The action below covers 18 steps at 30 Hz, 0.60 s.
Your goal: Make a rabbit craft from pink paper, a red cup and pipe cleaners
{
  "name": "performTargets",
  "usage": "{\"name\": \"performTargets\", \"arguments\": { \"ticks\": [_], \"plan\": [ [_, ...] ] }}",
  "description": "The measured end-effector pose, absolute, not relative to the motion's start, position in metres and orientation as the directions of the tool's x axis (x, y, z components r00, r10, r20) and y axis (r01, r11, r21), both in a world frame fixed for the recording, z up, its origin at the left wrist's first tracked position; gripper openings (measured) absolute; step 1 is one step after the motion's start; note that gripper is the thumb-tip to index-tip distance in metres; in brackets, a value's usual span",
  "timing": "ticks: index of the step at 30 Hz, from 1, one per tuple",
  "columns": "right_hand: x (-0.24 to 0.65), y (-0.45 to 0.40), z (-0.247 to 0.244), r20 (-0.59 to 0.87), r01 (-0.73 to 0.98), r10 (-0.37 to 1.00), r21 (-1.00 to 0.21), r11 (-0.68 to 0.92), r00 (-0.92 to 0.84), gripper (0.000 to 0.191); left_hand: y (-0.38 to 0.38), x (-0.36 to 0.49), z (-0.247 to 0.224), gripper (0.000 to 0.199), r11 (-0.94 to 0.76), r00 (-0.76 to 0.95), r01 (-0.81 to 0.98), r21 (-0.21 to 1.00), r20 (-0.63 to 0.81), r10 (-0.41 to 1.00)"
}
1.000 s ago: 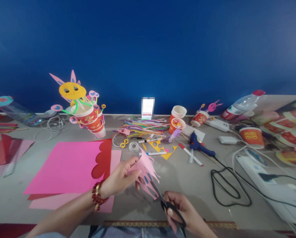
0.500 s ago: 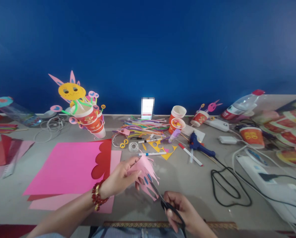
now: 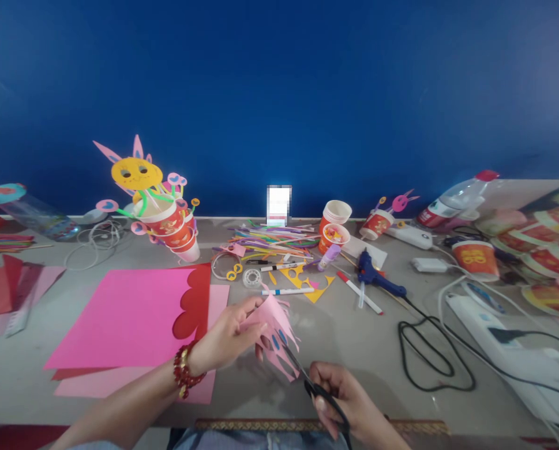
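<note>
A piece of pink paper (image 3: 276, 315) with jagged cut edges and blue ovals drawn on it is pinched between the thumb and fingers of my left hand (image 3: 235, 334), which wears a red bead bracelet. My right hand (image 3: 336, 397) grips black-handled scissors (image 3: 321, 392) by the loops. The scissor blades point up and left and reach the paper beside the blue ovals. Under my left forearm lie sheets of bright pink paper (image 3: 129, 319), with a scalloped red sheet (image 3: 195, 306) at their right side.
Decorated stacked cups (image 3: 160, 219) stand back left. Straws (image 3: 270, 240), tape (image 3: 252, 277), markers (image 3: 286, 291) and yellow scraps (image 3: 324, 289) lie ahead. To the right are a blue glue gun (image 3: 377, 276), its black cable, a power strip (image 3: 509, 350) and a bottle (image 3: 458, 200).
</note>
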State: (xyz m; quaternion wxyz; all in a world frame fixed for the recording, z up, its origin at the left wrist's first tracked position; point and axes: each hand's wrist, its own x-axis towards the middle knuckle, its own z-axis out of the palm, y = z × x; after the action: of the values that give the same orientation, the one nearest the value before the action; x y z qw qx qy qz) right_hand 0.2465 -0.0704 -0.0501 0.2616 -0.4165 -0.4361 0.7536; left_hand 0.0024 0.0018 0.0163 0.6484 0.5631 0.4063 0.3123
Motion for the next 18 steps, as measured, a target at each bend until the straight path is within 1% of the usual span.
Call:
{"name": "performTargets", "arguments": {
  "ticks": [11, 18],
  "plan": [
    [0.2458, -0.0701, -0.0507, -0.428, -0.018, 0.76, -0.866, -0.499, -0.49, 0.065, 0.0018, 0.0036, 0.0206, 0.042, 0.194, 0.475, 0.052, 0.98, -0.195, 0.858],
    [0.2468, -0.071, -0.0524, -0.364, -0.07, 0.778, -0.885, -0.46, -0.512, 0.06, 0.0015, 0.003, 0.0187, 0.039, 0.181, 0.483, 0.06, 0.982, -0.187, 0.855]
  ]
}}
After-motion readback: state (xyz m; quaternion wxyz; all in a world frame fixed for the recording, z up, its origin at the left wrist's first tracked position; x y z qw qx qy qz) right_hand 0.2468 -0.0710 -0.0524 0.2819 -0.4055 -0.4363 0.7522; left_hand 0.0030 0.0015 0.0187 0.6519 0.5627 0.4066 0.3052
